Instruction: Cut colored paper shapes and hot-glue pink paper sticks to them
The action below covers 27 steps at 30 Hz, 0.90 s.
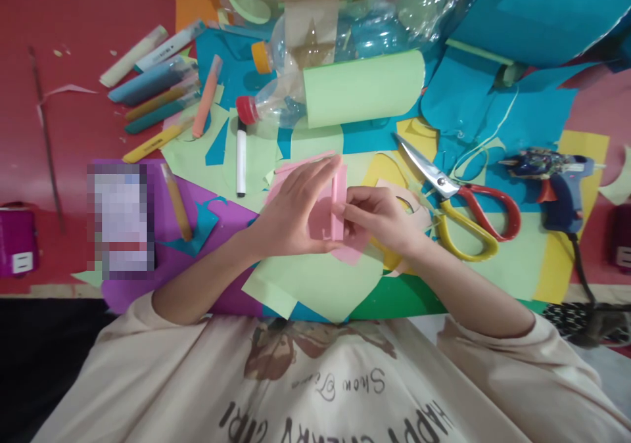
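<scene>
A small folded piece of pink paper (338, 196) is between my two hands, over the light green paper sheets (330, 282). My left hand (298, 209) is curved around its left side, with the fingers stretched out and the thumb along its lower edge. At its right edge, my right hand (377, 216) pinches the paper between thumb and bent fingers. More pink paper shows beneath both hands. Scissors (444, 186) with one red and one yellow handle lie spread apart to the right of my right hand. Part of the pink paper is hidden behind my fingers.
Plastic bottles, one wrapped in light green paper (365, 91), lie at the back. A glue gun (564, 193) with a cord rests at the right. Several markers (152, 88) and a blurred-out phone (123, 219) are at the left. Paper scraps cover much of the table.
</scene>
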### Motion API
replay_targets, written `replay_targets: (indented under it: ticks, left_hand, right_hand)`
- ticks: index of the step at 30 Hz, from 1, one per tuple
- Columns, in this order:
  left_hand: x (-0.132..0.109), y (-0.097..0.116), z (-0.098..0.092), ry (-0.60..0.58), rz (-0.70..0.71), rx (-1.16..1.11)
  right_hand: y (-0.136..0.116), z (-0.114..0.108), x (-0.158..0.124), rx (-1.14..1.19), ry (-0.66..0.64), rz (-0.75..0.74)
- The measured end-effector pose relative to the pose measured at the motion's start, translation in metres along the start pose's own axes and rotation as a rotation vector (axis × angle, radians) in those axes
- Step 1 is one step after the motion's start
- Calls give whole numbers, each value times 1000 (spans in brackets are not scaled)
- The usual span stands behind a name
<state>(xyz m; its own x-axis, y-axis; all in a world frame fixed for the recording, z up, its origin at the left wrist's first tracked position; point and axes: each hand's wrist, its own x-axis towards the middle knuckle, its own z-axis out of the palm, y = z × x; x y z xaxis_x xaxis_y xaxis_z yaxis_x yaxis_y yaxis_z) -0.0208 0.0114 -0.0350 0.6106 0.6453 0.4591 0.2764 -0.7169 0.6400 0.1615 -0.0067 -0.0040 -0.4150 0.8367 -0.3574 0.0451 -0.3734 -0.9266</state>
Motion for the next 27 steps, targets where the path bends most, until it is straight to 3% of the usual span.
replay_targets:
  ticks: [7, 15, 21, 27]
  left_hand:
    - [7, 8, -3, 68, -531, -526]
    - [12, 15, -4, 140, -683, -642]
    - [11, 19, -4, 130, -721, -653]
    - [16, 21, -8, 186, -803, -730]
  right_hand:
    - [-3, 0, 0, -180, 31, -102]
    - [1, 2, -2, -401, -21, -184]
    - [0, 1, 0, -488, -65, -132]
    - [-10, -1, -12, -667, -21, -83]
